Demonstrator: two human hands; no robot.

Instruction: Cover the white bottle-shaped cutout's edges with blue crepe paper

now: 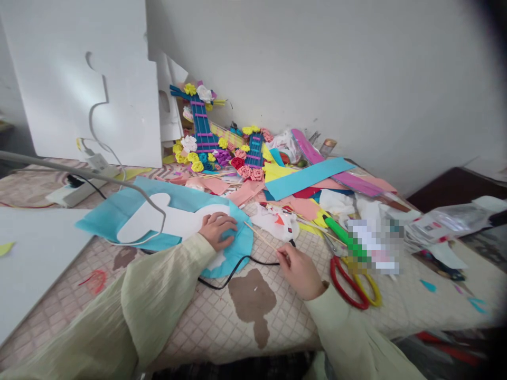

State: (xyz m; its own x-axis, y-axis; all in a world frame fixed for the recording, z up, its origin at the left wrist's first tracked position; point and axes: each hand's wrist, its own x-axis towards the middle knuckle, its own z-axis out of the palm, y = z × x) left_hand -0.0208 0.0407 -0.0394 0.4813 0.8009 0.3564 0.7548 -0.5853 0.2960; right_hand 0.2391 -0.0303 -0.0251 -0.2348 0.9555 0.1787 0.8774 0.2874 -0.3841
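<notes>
My left hand (217,229) lies on a white guitar-shaped cut-out (158,219) that rests on a light blue sheet (119,206); its fingers are curled and press down on the sheet's round end. My right hand (299,272) rests on the table with fingers closed in a pinch on a thin wooden stick (259,237), which slants up to the left. A black cable (233,272) runs between the two hands to a white glue gun (281,221).
Red-handled scissors (348,285) and yellow-handled scissors (368,287) lie right of my right hand. Coloured paper strips, paper flowers and blue stick guitars (202,124) pile at the back. A white foam board (87,79) leans on the wall; a power strip (75,192) sits left.
</notes>
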